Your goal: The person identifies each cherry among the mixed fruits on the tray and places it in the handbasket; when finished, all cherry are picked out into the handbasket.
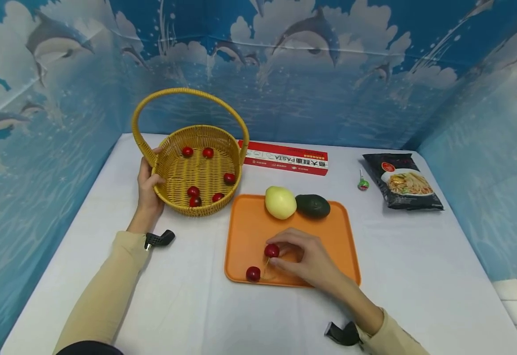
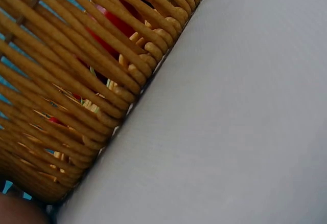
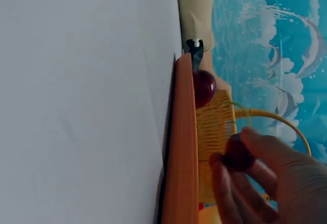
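Note:
My right hand [image 1: 307,259] pinches a dark red cherry [image 1: 272,250] between thumb and fingers, just above the orange tray [image 1: 236,236]. Another cherry [image 1: 253,274] lies at the tray's front left corner. In the right wrist view the pinched cherry [image 3: 238,153] shows between the fingertips, with the tray's rim [image 3: 184,142] beside it. My left hand [image 1: 148,185] grips the left side of the yellow wicker basket [image 1: 201,211], thumb over its rim. Several cherries are spread inside the basket. The left wrist view has mostly the basket's woven wall [image 2: 66,75], and red shows through the gaps.
On the tray's back part sit a pale yellow-green fruit [image 1: 280,202] and an avocado [image 1: 313,206]. Behind the tray lies a red pasta box [image 1: 285,158]. Farther right are a lollipop [image 1: 363,184] and a black food packet [image 1: 402,182]. The basket's tall handle [image 1: 187,90] arches above it.

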{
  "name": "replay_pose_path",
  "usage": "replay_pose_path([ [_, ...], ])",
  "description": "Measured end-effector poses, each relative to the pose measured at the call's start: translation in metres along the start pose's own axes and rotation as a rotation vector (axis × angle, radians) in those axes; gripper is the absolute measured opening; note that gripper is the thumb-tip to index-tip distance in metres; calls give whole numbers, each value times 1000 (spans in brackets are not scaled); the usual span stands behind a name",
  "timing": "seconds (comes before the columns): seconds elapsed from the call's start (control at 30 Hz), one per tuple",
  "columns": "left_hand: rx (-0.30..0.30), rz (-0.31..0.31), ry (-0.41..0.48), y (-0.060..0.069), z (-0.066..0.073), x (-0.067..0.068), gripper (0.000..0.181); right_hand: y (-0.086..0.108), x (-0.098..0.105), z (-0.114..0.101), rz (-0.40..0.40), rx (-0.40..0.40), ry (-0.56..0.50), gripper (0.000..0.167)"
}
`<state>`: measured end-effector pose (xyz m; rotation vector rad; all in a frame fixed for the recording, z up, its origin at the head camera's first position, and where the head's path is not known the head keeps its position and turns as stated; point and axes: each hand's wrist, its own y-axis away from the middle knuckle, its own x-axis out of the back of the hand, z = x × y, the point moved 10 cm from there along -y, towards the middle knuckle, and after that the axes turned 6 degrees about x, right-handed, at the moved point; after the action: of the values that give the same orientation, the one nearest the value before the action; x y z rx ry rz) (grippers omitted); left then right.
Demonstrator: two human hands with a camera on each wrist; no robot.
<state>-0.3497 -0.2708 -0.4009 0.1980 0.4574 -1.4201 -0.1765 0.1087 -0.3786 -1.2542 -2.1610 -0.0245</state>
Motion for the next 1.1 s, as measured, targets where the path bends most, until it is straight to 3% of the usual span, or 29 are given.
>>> replay_pose_path([
  [0.13, 0, 3, -2, -1, 0, -1, 78, -8, 5, -6, 17, -4, 7, 42],
  [0.3, 0, -2, 5, -2, 0, -3, 77, -25, 3, -20, -22, 14, 24, 43],
  [0.5, 10, 5, 3, -1, -1, -1, 78, -67, 4, -41, -42, 87, 68, 42],
  [0.77, 5, 8, 2, 0, -1, 0, 77, -130, 3, -59, 13, 208, 142, 38],
  [0.9, 6, 9, 1, 0, -2, 0, 77, -151, -7, -56, 4, 199, 167, 37],
  [1.1, -9, 9, 6, -1, 1, 0, 77, -172, -20, -46, 7, 119, 262, 36],
])
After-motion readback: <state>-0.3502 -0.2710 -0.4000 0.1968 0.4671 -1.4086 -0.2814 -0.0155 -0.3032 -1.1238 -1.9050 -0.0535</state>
